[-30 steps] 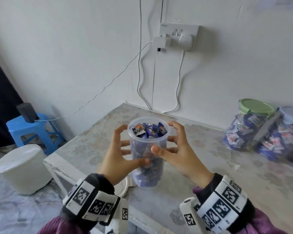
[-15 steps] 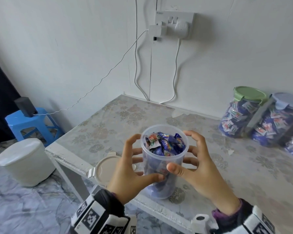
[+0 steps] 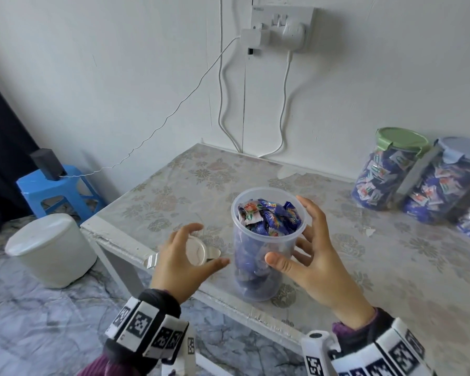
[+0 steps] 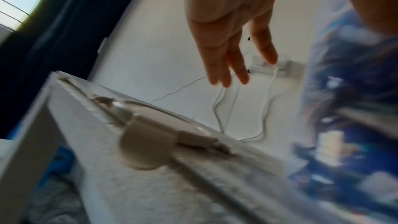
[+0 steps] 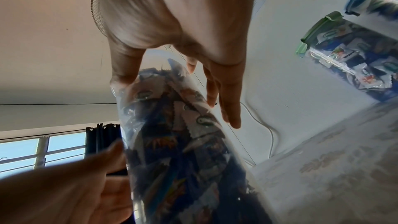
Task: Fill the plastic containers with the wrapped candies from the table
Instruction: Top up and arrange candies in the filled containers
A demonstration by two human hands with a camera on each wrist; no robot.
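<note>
Candy-filled open container (image 3: 266, 240) stood upright at the bench's (image 3: 391, 267) near edge, center frame. Right hand (image 3: 314, 263) cupped it with thumb and fingers touching; left hand (image 3: 181, 260) hovered just left, fingers spread, holding nothing, over the white lid (image 3: 198, 251).

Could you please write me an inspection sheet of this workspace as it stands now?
Surface: floral-covered table, front edge chipped.
Job's things: open clear container full of wrapped candies, standing near the front edge; its white lid lying beside it; green-lidded jar and blue-lidded jar, both filled, by the wall.
Clutter: nothing seen.
Grippers: left hand apart from the container, over the lid, fingers spread; right hand against the container's side, thumb on its wall.
Cables: two white cables hanging from the wall socket to the table's back edge.
Surroundings: blue stool, white tub on the floor.
</note>
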